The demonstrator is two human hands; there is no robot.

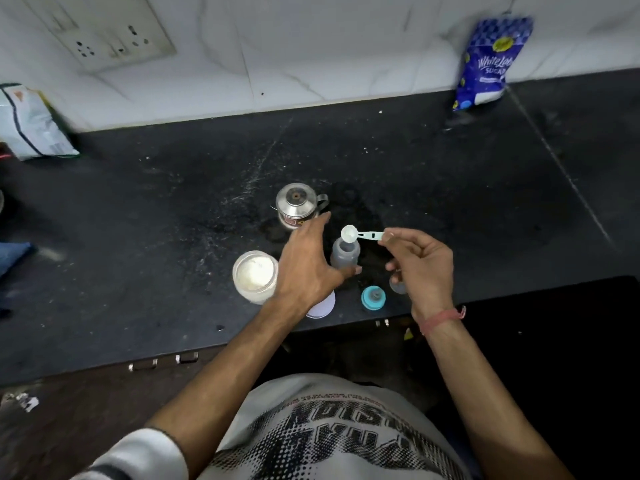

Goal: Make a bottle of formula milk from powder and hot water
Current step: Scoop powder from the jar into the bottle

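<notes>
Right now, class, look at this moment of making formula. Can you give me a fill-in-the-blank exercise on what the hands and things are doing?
1. The right hand pinches the handle of the ____, whose bowl is over the mouth of the bottle.
2. The powder jar stands with its lid ____.
3. The left hand has its fingers ____ beside the bottle.
4. The teal bottle cap lies on the ____.

Missing words: scoop; off; straight; counter

Your left hand (308,261) hides part of the white lid (323,304) and the near side of the bottle (344,252). Your right hand (420,268) covers most of a small clear cap (396,285). The bag (29,124) at the left is cut off and blurry.
</notes>
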